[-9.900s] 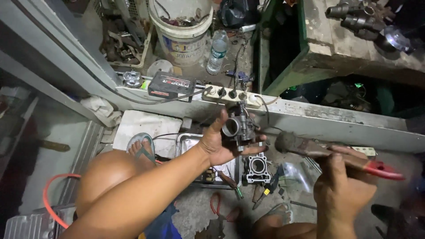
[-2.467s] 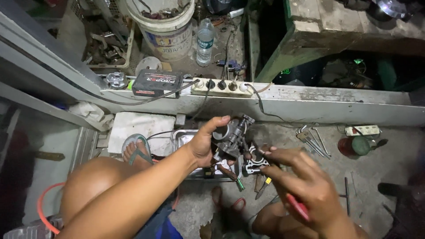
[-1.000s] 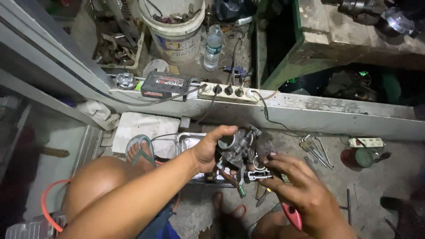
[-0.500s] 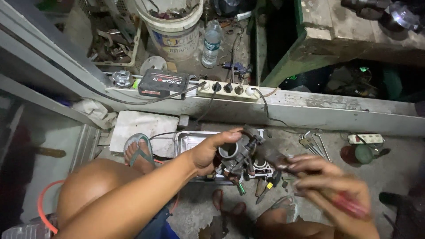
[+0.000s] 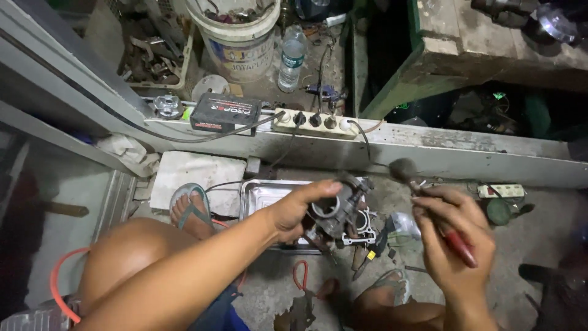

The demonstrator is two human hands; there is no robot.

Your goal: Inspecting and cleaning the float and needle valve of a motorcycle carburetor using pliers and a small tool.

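Metal tray (image 5: 260,195) sits on the floor just under the left hand (image 5: 293,211) — fingers wrapped round a carburettor (image 5: 335,211), held above the tray's right end. Right hand (image 5: 452,242), clenched on a red-handled brush (image 5: 429,205) — bristle end just beside the carb, not touching.

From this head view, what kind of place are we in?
Probably a small engine repair workshop, worked on the floor. The left hand holds a carburetor; a metal tray sits below, and a bucket of parts stands behind.
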